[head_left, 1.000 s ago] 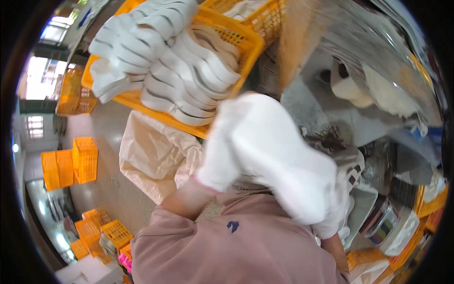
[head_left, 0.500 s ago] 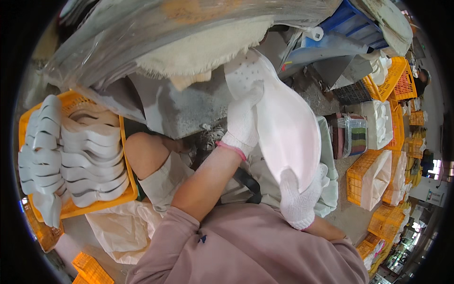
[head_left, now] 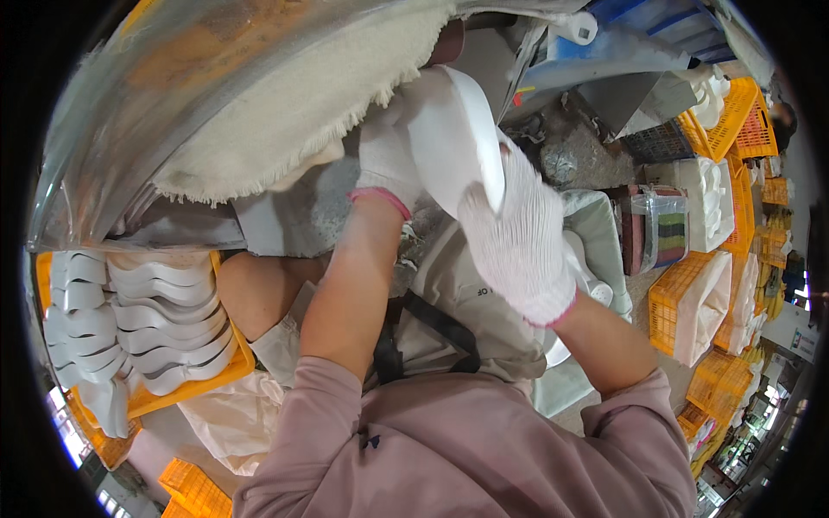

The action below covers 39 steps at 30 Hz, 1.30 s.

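A smooth white curved moulded piece [head_left: 449, 129], shaped like a shallow shell with a thick rim, is gripped between my two white knitted gloves. My left hand [head_left: 386, 160] wraps its left side, with the fingers partly hidden behind it and close to the wheel. My right hand [head_left: 522, 237] holds its lower right end, the thumb on the near face. Just left of and above the piece stands a big cream cloth buffing wheel [head_left: 294, 104] with a frayed edge. Whether the piece touches the wheel I cannot tell.
At the left, an orange crate [head_left: 231, 358] holds stacked wavy white pieces [head_left: 168, 311]. A pale-green lined container [head_left: 596, 216] with white pieces stands by my right forearm. Orange crates [head_left: 678, 293] line the right side. A grey plastic-covered hood [head_left: 112, 112] surrounds the wheel.
The piece has moved up and left toward the wheel and turned, its dotted end no longer showing. My right hand has risen from near my lap; my left has shifted left.
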Available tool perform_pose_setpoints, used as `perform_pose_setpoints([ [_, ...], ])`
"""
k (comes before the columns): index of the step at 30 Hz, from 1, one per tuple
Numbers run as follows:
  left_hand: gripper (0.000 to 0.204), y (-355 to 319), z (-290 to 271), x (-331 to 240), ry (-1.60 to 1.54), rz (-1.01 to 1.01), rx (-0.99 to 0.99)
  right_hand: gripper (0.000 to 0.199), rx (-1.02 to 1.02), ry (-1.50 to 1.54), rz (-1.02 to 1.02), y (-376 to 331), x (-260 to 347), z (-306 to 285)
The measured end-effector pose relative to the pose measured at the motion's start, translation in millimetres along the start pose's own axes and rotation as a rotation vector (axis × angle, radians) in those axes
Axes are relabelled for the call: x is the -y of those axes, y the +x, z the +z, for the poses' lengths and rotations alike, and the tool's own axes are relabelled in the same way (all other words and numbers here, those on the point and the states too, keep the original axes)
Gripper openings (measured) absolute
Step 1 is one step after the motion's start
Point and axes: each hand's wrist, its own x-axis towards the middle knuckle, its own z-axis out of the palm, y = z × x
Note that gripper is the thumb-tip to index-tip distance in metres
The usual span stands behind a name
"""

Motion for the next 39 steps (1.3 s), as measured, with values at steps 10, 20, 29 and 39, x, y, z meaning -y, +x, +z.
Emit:
perform_pose_setpoints([
  [10,0.079,-103.0,-26.4,-86.3,1.961,0.18,-0.571,0.008,-0.281,-0.329,-0.537,78.7,-32.4,47.1],
  [20,0.032,-100.2,-14.9,7.0,0.787,0.278,-0.156,0.052,0.293,0.102,0.24,54.5,29.2,13.9],
  [29,0.058,-18.3,31.4,32.7,2.017,0.476,-0.366,0.086,-0.308,0.111,0.042,15.7,15.1,9.2],
  [39,0.051,-112.2,-29.6,-80.6,1.635,0.077,-0.274,0.056,-0.031,0.189,0.134,104.8,-29.5,55.2],
])
